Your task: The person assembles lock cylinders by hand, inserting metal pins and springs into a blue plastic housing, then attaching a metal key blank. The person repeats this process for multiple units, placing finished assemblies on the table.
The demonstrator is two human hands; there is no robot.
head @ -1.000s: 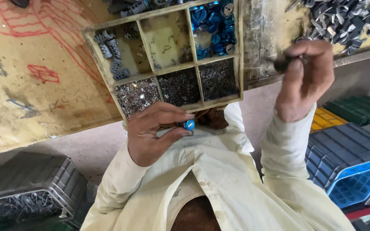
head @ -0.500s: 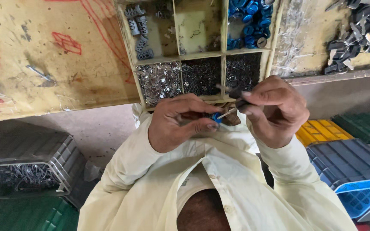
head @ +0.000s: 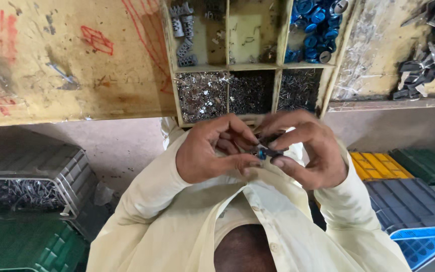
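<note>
Nearest the camera, cream-coloured shirt sleeves (head: 157, 211) of soft woven cloth run up to the two hands, which meet in the middle. The left hand (head: 212, 151) has thumb and fingertips (head: 247, 162) pinched together on a small blue part (head: 263, 152), a glossy plastic-looking piece, mostly hidden between the fingers. The right hand (head: 303, 151) closes on the same piece from the other side, its thumb under it and its fingers curled over the top, along with something small and dark whose shape cannot be made out.

Below and to the left of the fingers stands a grey ribbed plastic crate (head: 31, 176) holding a tangle of dull metal pieces, with a green crate (head: 26, 247) nearer still. To the right of the fingers lie flat ribbed lids or crates: yellow (head: 376, 166), dark green (head: 429, 163), grey-blue (head: 409, 201), and a bright blue latticed basket (head: 424, 247).

Just beyond the fingers is a wooden divided tray (head: 278, 90) with thin partition walls. Its three nearer compartments hold shiny metal clips (head: 202, 93) and fine dark pins or nails (head: 250, 93). Its farther compartments hold grey toothed metal pieces (head: 182, 30), a few scattered bits in the middle one, and round blue caps (head: 313, 30).

The tray sits on a worn yellowish wooden bench (head: 66, 75), scuffed and marked with red scribbles. Far to the right of the fingers lies a heap of dark metal parts (head: 429, 55).
</note>
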